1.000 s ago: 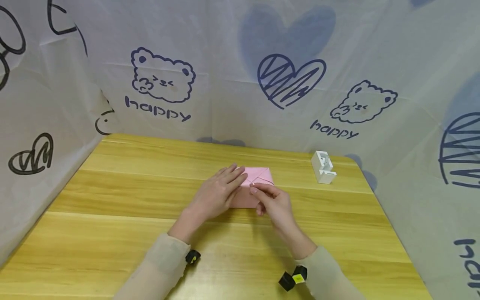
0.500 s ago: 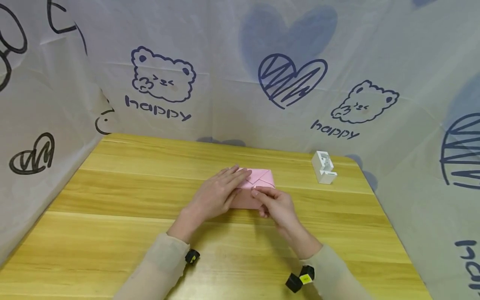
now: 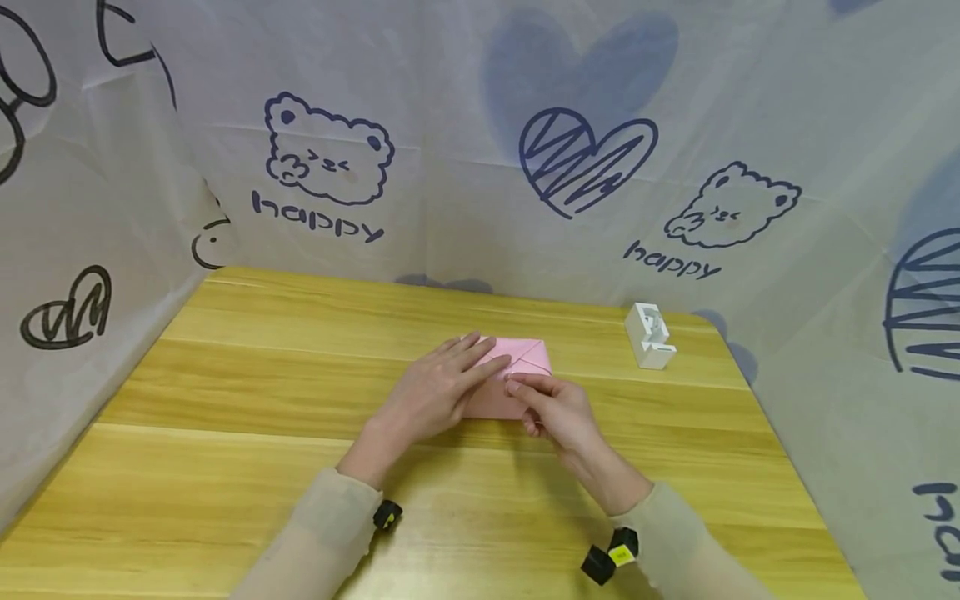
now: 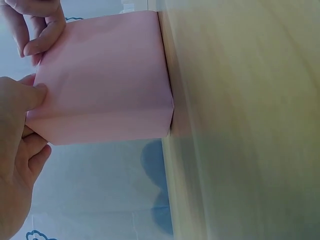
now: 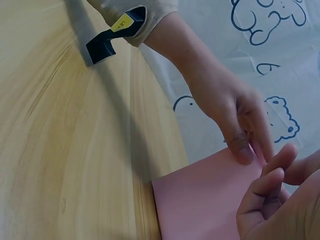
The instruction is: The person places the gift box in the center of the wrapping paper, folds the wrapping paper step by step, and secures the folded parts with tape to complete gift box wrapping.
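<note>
A pink paper-wrapped box [image 3: 491,398] sits on the wooden table, with folded flaps crossing on its top. My left hand [image 3: 435,392] holds the box at its left part, fingers laid across the top; in the right wrist view its thumb [image 5: 242,152] presses the front face. Over the box's right half, my right hand [image 3: 558,412] pinches a small, shiny whitish piece [image 3: 509,374] that looks like tape, between thumb and forefinger close to the flap seam. The plain front face [image 4: 105,70] fills much of the left wrist view. Fingers hide part of the flaps.
A white tape dispenser [image 3: 649,337] stands at the table's back right. Behind and beside the wooden table [image 3: 225,467] hangs white cloth [image 3: 450,167] printed with hearts and bears. Black wrist cameras sit on both sleeves, one at the right wrist [image 3: 611,557].
My right hand has moved slightly to the right and toward me, still pinching the small piece. The left fingers have slid a little right along the top of the box.
</note>
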The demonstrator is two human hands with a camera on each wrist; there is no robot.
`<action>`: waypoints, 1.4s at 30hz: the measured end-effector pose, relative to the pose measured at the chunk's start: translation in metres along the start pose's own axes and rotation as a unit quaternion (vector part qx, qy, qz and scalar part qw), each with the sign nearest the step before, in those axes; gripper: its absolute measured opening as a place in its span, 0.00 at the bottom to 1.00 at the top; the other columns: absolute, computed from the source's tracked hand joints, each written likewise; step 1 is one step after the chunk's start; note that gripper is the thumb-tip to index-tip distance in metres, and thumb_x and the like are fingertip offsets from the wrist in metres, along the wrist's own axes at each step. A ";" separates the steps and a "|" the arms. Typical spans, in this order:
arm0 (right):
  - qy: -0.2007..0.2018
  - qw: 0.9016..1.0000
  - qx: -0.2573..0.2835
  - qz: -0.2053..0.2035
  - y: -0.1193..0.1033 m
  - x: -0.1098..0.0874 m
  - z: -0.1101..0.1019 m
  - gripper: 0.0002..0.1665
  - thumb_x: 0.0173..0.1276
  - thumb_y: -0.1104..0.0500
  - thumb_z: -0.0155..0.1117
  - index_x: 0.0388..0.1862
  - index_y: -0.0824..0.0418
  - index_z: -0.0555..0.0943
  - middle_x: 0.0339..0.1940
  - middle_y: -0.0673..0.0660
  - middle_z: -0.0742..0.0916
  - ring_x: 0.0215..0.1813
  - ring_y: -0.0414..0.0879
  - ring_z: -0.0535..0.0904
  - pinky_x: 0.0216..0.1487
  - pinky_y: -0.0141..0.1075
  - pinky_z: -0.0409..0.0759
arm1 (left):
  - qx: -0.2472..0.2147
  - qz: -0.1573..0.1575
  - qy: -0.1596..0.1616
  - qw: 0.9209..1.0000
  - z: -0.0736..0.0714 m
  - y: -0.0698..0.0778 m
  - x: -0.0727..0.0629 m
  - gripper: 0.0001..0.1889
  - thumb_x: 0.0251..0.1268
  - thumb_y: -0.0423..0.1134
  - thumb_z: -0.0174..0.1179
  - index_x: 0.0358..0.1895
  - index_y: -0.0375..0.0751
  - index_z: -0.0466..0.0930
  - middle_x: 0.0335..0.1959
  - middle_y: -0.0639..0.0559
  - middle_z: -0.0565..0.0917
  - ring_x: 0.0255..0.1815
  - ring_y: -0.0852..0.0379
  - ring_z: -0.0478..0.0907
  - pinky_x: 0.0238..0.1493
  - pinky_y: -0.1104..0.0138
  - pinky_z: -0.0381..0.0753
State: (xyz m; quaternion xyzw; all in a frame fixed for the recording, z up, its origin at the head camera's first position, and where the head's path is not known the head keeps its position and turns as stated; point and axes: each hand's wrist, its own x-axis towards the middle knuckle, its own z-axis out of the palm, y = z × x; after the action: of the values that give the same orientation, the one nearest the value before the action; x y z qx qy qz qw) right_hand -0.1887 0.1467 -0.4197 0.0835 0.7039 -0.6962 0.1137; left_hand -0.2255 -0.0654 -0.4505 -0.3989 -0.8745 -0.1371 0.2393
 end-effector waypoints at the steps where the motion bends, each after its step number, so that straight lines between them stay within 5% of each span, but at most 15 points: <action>1: 0.001 1.000 0.001 -0.002 0.000 0.000 0.000 0.16 0.77 0.62 0.65 0.58 0.69 0.84 0.38 0.53 0.90 0.20 0.37 0.70 0.21 0.25 0.70 | 0.002 -0.001 -0.001 1.000 0.000 0.000 0.000 0.23 0.80 0.38 0.56 0.74 0.52 0.76 0.74 0.43 0.75 0.76 0.42 0.70 0.76 0.51 0.68; 13: 0.023 0.999 0.029 -0.030 0.017 0.000 0.004 0.13 0.76 0.64 0.65 0.53 0.71 0.85 0.34 0.51 0.87 0.19 0.36 0.69 0.20 0.24 0.68 | 0.008 -0.026 -0.020 0.999 -0.002 0.004 0.003 0.20 0.80 0.39 0.57 0.71 0.51 0.79 0.74 0.44 0.74 0.76 0.43 0.70 0.76 0.51 0.69; 27: 0.067 0.995 0.071 0.016 0.035 0.011 0.006 0.13 0.68 0.56 0.76 0.45 0.63 0.86 0.24 0.46 0.83 0.19 0.34 0.68 0.18 0.24 0.64 | -0.013 -0.025 -0.024 0.999 -0.003 0.002 0.003 0.21 0.80 0.38 0.57 0.71 0.51 0.79 0.75 0.44 0.74 0.76 0.43 0.69 0.77 0.51 0.68; 31: 0.019 0.997 0.065 0.033 0.036 0.011 -0.001 0.10 0.69 0.56 0.76 0.38 0.61 0.84 0.25 0.48 0.85 0.20 0.37 0.71 0.20 0.26 0.69 | -0.016 -0.029 -0.028 0.999 -0.004 0.001 0.004 0.21 0.80 0.39 0.57 0.72 0.52 0.78 0.76 0.45 0.73 0.77 0.43 0.68 0.77 0.50 0.66; 33: -0.023 0.999 0.015 0.031 0.035 0.010 -0.007 0.11 0.69 0.56 0.75 0.35 0.60 0.82 0.26 0.49 0.85 0.22 0.37 0.73 0.23 0.28 0.71 | -0.020 -0.032 -0.030 0.999 -0.004 0.000 0.004 0.21 0.80 0.39 0.57 0.72 0.52 0.78 0.76 0.45 0.73 0.77 0.43 0.68 0.78 0.50 0.66; 35: -0.048 0.997 -0.060 -0.005 0.034 0.007 -0.016 0.11 0.70 0.56 0.74 0.33 0.60 0.82 0.25 0.50 0.83 0.24 0.38 0.74 0.25 0.28 0.73 | -0.022 -0.032 -0.032 0.999 -0.004 0.000 0.004 0.21 0.80 0.39 0.56 0.72 0.52 0.78 0.76 0.45 0.72 0.78 0.43 0.67 0.78 0.49 0.66; 37: -0.028 0.986 -0.138 -0.088 0.032 0.004 -0.024 0.11 0.69 0.56 0.74 0.31 0.59 0.82 0.25 0.51 0.82 0.26 0.40 0.74 0.27 0.28 0.73 | -0.024 -0.032 -0.034 0.999 -0.005 0.000 0.004 0.21 0.81 0.39 0.55 0.73 0.52 0.77 0.76 0.45 0.72 0.78 0.43 0.67 0.78 0.49 0.65; 42: 0.093 0.920 -0.232 -0.302 0.020 0.007 -0.039 0.16 0.66 0.58 0.78 0.46 0.62 0.82 0.43 0.56 0.85 0.45 0.47 0.80 0.45 0.38 0.81 | -0.024 -0.027 -0.036 0.999 -0.004 0.000 0.003 0.22 0.81 0.39 0.55 0.73 0.52 0.77 0.77 0.45 0.71 0.78 0.43 0.66 0.78 0.49 0.64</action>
State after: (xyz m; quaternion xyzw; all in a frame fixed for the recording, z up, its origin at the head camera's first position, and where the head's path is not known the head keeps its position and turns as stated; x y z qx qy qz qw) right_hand -0.1916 0.1857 -0.4409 -0.0976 0.8447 -0.5040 -0.1514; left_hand -0.2260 -0.0650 -0.4454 -0.3855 -0.8894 -0.1501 0.1942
